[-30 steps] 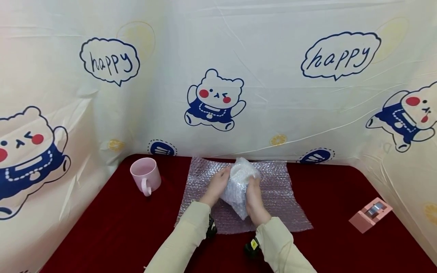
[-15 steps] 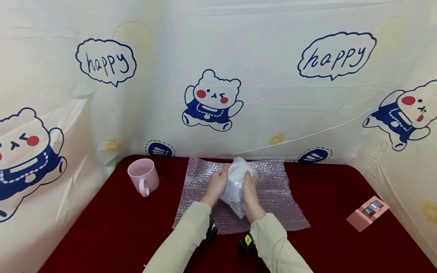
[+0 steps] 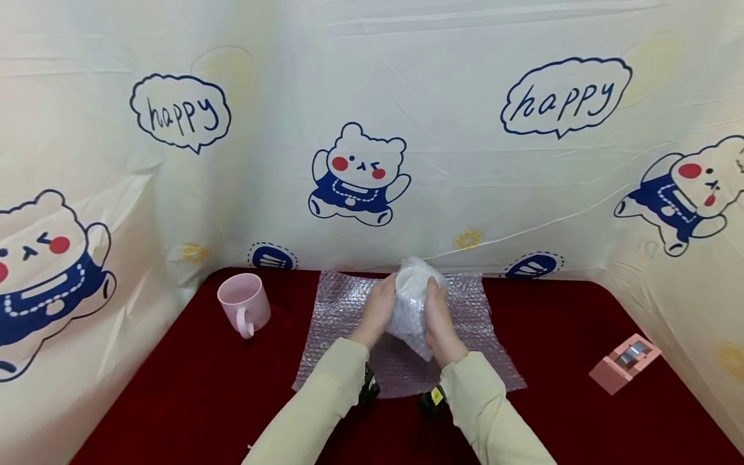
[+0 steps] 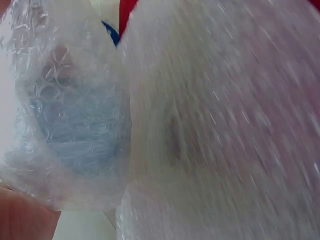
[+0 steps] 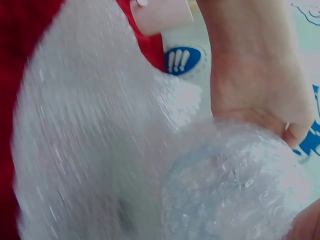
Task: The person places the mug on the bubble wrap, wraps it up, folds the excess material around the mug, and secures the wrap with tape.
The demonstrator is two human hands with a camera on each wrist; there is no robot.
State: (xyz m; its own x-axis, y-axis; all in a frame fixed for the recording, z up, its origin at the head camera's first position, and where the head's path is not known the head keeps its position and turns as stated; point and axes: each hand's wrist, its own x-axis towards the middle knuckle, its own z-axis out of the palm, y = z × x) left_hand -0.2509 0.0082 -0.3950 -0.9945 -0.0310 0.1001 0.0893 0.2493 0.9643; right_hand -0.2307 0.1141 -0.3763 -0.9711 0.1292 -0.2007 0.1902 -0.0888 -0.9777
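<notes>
A bundle of clear bubble wrap [image 3: 414, 310] is held between my two hands above a flat sheet of bubble wrap [image 3: 465, 336]. My left hand [image 3: 379, 310] grips its left side, and my right hand [image 3: 438, 323] grips the right side, thumb on top. Through the layers of the wrapped bundle [image 4: 82, 125] in the left wrist view, a rounded bluish shape shows; what it is stays hidden. The right wrist view has the bundle [image 5: 235, 185] close up, with the left hand [image 5: 260, 85] across from the camera.
A pink mug [image 3: 244, 303] stands on the dark red cloth [image 3: 192, 394] at left, handle toward me. At right lies a small pink case [image 3: 626, 363] with a shiny grey part inside. A white printed curtain [image 3: 453, 129] closes off the back and sides.
Both hands have raised the bundle slightly, away from me and a little to the right. My right thumb has shifted along its top. The mug and pink case stay where they were.
</notes>
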